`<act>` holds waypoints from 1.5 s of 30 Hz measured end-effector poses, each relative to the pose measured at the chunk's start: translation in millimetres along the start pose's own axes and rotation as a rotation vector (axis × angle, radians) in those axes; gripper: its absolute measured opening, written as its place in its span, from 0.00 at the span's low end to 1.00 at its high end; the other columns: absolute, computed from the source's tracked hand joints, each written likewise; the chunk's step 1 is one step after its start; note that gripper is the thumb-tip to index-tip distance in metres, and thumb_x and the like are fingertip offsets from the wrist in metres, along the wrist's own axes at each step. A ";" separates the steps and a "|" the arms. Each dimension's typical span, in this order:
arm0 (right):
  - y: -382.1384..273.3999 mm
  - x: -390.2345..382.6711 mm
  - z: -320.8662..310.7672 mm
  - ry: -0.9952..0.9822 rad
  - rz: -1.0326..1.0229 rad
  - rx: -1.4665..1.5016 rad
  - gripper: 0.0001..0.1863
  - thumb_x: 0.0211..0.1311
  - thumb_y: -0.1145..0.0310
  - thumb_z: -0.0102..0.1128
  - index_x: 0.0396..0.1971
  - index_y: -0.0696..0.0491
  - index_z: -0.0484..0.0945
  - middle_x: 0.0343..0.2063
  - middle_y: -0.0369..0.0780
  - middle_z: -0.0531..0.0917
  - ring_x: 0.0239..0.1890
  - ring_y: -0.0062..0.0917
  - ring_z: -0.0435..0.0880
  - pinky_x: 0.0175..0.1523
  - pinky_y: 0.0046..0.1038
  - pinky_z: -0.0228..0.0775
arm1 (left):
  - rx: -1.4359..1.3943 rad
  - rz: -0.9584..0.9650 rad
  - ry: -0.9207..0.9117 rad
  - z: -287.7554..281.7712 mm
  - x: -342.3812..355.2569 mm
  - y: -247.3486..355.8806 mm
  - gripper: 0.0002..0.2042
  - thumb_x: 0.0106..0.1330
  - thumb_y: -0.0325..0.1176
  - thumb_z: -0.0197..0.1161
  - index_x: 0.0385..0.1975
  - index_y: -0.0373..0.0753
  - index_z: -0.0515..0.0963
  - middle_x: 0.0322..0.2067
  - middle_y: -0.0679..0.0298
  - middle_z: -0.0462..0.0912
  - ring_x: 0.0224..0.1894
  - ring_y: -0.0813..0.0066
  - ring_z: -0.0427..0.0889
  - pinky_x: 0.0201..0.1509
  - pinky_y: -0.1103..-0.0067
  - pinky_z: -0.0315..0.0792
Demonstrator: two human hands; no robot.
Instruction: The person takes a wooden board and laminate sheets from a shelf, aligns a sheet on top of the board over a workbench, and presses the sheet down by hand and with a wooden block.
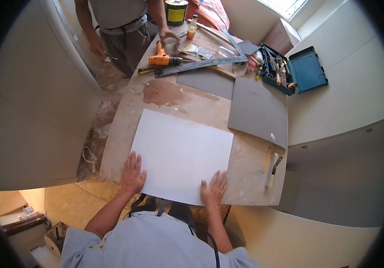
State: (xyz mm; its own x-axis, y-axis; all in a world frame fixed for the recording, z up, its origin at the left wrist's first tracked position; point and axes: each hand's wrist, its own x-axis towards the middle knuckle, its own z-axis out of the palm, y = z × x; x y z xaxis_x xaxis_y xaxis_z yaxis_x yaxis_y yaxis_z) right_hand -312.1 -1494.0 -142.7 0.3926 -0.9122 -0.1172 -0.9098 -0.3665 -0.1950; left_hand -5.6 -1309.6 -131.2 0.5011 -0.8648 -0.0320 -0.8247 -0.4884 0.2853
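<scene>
A white rectangular sheet lies flat on the wooden worktable, its near edge close to my body. My left hand rests open at the sheet's left edge near the close corner, fingers stretched forward. On the right, my right hand is open too, fingers extended over the sheet's near right corner and slightly blurred. Neither hand grasps anything. Right of the sheet lie a yellow pencil and a flat brush or scraper-like tool, its exact kind unclear.
Grey sheets lie beyond the white one. A metal square, an orange drill, a bottle and a tin occupy the far end. An open toolbox stands far right. Another person stands far left, a hand over the table.
</scene>
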 end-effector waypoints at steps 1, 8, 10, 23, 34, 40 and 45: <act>10.3 -13.5 -0.3 -0.044 0.056 -0.020 0.51 0.66 0.43 0.57 0.76 0.59 0.46 0.78 0.54 0.42 0.79 0.53 0.37 0.79 0.53 0.27 | -0.001 0.005 0.004 6.0 4.4 -0.3 0.39 0.69 0.45 0.54 0.78 0.40 0.47 0.78 0.48 0.44 0.79 0.47 0.46 0.79 0.55 0.45; 17.0 -21.9 -4.5 0.044 -0.034 0.030 0.48 0.69 0.39 0.50 0.76 0.57 0.49 0.77 0.55 0.43 0.79 0.54 0.39 0.78 0.56 0.33 | 0.024 -0.008 0.005 -1.5 3.0 3.2 0.38 0.68 0.44 0.55 0.77 0.38 0.50 0.77 0.45 0.43 0.78 0.43 0.45 0.79 0.57 0.46; 21.0 -16.0 -3.9 0.060 -0.031 0.029 0.47 0.70 0.39 0.49 0.76 0.57 0.50 0.77 0.55 0.43 0.78 0.54 0.39 0.78 0.56 0.32 | -0.007 -0.004 0.020 2.5 6.2 6.2 0.38 0.68 0.44 0.55 0.76 0.37 0.51 0.77 0.45 0.43 0.78 0.44 0.44 0.79 0.58 0.46; 207.4 348.3 -78.6 0.502 1.004 2.011 0.37 0.63 0.52 0.71 0.64 0.57 0.67 0.58 0.43 0.75 0.56 0.39 0.77 0.51 0.48 0.78 | 0.032 -0.004 0.043 7.6 8.6 14.0 0.39 0.66 0.43 0.56 0.76 0.36 0.51 0.76 0.43 0.45 0.77 0.42 0.48 0.78 0.57 0.49; 158.0 369.3 -380.9 0.565 -0.052 2.152 0.20 0.74 0.69 0.55 0.60 0.59 0.68 0.55 0.48 0.76 0.55 0.41 0.80 0.54 0.45 0.80 | 0.067 -0.037 0.059 12.8 2.2 4.2 0.37 0.70 0.46 0.53 0.76 0.39 0.52 0.76 0.41 0.46 0.76 0.38 0.50 0.77 0.56 0.49; 148.6 497.9 -408.8 0.494 -0.122 2.250 0.18 0.75 0.66 0.55 0.59 0.57 0.69 0.55 0.47 0.78 0.56 0.44 0.79 0.57 0.52 0.79 | 0.107 -0.044 0.036 7.8 9.1 8.2 0.38 0.69 0.45 0.54 0.77 0.40 0.51 0.76 0.42 0.46 0.76 0.40 0.50 0.77 0.58 0.49; 131.2 573.7 -340.0 0.529 0.087 2.227 0.21 0.71 0.66 0.61 0.60 0.54 0.69 0.57 0.46 0.77 0.56 0.42 0.78 0.52 0.54 0.79 | 0.113 -0.080 0.059 4.2 -1.5 4.0 0.39 0.68 0.47 0.54 0.77 0.40 0.50 0.76 0.42 0.46 0.76 0.40 0.50 0.77 0.57 0.50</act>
State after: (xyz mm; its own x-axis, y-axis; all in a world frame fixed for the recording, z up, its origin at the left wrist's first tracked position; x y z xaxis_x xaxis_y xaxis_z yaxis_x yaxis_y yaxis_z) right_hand -252.1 -2127.7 95.5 -0.0236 -0.9969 -0.0754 0.7547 0.0317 -0.6553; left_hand -10.8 -1310.7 -134.0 0.5780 -0.8160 0.0071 -0.8043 -0.5682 0.1741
